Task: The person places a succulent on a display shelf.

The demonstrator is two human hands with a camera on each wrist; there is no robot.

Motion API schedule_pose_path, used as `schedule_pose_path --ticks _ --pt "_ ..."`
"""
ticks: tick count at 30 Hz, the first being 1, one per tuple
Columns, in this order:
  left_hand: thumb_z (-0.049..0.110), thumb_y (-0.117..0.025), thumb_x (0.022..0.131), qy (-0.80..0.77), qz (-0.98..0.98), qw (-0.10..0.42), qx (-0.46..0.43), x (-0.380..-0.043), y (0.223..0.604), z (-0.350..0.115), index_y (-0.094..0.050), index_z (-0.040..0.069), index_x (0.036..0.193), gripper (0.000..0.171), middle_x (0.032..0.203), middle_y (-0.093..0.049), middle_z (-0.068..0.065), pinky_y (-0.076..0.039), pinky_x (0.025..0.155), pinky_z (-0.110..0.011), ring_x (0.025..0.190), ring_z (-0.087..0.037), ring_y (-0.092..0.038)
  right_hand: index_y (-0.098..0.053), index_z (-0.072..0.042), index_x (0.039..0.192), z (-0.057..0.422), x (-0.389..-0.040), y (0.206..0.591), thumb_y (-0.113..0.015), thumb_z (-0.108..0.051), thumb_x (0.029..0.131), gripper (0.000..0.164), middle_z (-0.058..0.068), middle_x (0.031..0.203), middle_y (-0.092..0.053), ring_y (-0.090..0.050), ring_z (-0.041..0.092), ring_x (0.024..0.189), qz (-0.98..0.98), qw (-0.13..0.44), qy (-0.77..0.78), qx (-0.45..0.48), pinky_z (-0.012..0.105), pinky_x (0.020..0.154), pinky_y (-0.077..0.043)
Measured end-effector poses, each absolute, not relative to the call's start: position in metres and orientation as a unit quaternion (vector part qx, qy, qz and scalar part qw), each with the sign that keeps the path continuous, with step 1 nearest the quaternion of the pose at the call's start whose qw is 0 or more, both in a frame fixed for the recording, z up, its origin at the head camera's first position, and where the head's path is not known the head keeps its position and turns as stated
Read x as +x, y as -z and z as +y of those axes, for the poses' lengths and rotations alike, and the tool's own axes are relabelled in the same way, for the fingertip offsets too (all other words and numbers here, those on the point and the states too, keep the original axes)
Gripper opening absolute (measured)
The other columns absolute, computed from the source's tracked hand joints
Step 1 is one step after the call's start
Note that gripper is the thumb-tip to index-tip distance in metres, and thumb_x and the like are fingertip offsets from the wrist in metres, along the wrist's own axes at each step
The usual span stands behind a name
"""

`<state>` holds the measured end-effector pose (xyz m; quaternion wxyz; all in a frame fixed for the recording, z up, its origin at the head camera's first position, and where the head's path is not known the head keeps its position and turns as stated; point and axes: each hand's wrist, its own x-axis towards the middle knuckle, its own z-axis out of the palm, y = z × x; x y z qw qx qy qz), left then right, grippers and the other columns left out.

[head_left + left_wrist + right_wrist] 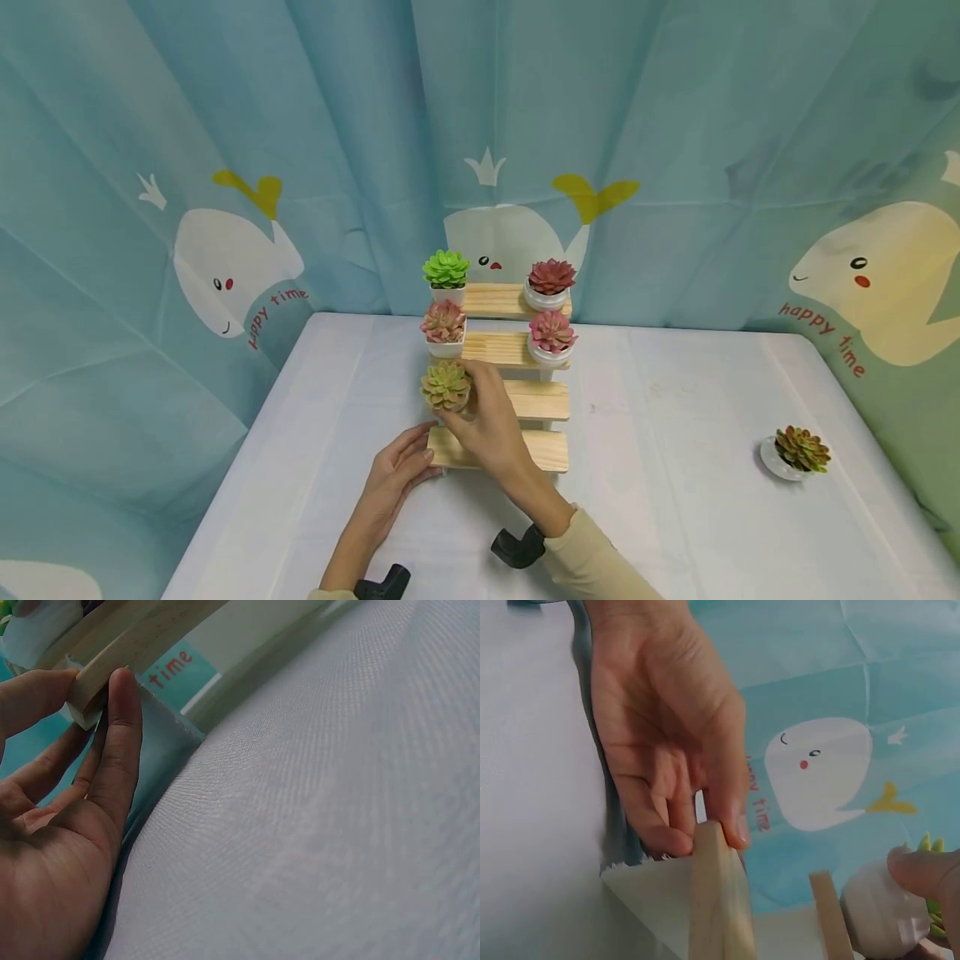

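Note:
My right hand (495, 425) grips a yellow-green potted succulent (446, 385) at the left end of the second board from the bottom of a stepped wooden plant stand (536, 402). In the right wrist view its white pot (881, 911) lies right against the edge of a board, a finger and thumb around it. Down at the lowest board (543, 450), my left hand (396, 475) pinches the left corner between thumb and fingers. The left wrist view shows this board end (94, 686) held at the fingertips.
Higher on the stand sit a bright green succulent (446, 271), a pinkish one (444, 323), a dark red one (551, 277) and a rose one (552, 332). One more potted succulent (798, 452) lies tilted on the white table (675, 500) at right. A blue whale-print curtain (360, 167) hangs behind.

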<state>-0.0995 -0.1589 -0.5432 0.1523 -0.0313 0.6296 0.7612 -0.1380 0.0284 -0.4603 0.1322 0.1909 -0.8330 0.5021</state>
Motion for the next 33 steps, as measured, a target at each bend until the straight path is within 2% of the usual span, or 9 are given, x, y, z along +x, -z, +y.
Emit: schedule_pose_path --ticks 7,14,18,23,33 --pt "0.011 -0.064 0.101 -0.768 0.623 0.139 -0.042 -0.099 0.543 -0.157 -0.043 -0.001 0.154 0.058 0.139 -0.060 -0.016 -0.064 0.093 -0.023 0.112 -0.015 -0.069 -0.052 -0.004 0.143 0.021 -0.134 0.460 -0.087 -0.008 0.085 0.068 0.014 0.135 -0.058 -0.060 0.025 0.127 -0.837 0.143 -0.502 0.164 0.045 0.112 -0.055" --pt "0.011 -0.065 0.101 -0.767 0.624 0.141 -0.047 -0.099 0.543 -0.156 -0.043 0.000 0.154 0.058 0.139 -0.060 -0.018 -0.064 0.094 -0.024 0.113 -0.015 -0.069 -0.053 -0.006 0.142 0.016 -0.132 0.459 -0.087 -0.016 0.086 0.066 0.011 0.129 -0.058 -0.062 0.024 0.123 -0.852 0.157 -0.483 0.127 0.043 0.108 -0.058" --pt "0.011 -0.065 0.101 -0.767 0.625 0.141 -0.046 -0.099 0.543 -0.156 -0.043 -0.001 0.154 0.058 0.140 -0.059 -0.019 -0.064 0.094 -0.024 0.114 -0.015 -0.069 -0.052 -0.004 0.142 0.014 -0.131 0.459 -0.087 -0.021 0.086 0.068 0.012 0.127 -0.058 -0.062 0.025 0.122 -0.861 0.163 -0.469 0.112 0.043 0.105 -0.060" --pt "0.012 -0.064 0.101 -0.764 0.626 0.147 -0.044 -0.099 0.544 -0.156 -0.042 0.000 0.155 0.059 0.144 -0.057 -0.021 -0.064 0.096 -0.024 0.115 -0.014 -0.069 -0.050 -0.004 0.142 0.016 -0.130 0.460 -0.087 -0.021 0.087 0.068 0.013 0.127 -0.056 -0.061 0.022 0.117 -0.859 0.158 -0.471 0.120 0.042 0.101 -0.060" --pt "0.010 -0.065 0.100 -0.771 0.621 0.138 -0.045 -0.099 0.545 -0.157 -0.044 0.000 0.154 0.058 0.142 -0.058 -0.022 -0.064 0.094 -0.024 0.113 -0.016 -0.070 -0.050 -0.006 0.143 0.021 -0.130 0.461 -0.085 -0.023 0.089 0.066 0.012 0.131 -0.055 -0.057 0.021 0.119 -0.847 0.139 -0.495 0.135 0.039 0.104 -0.059"
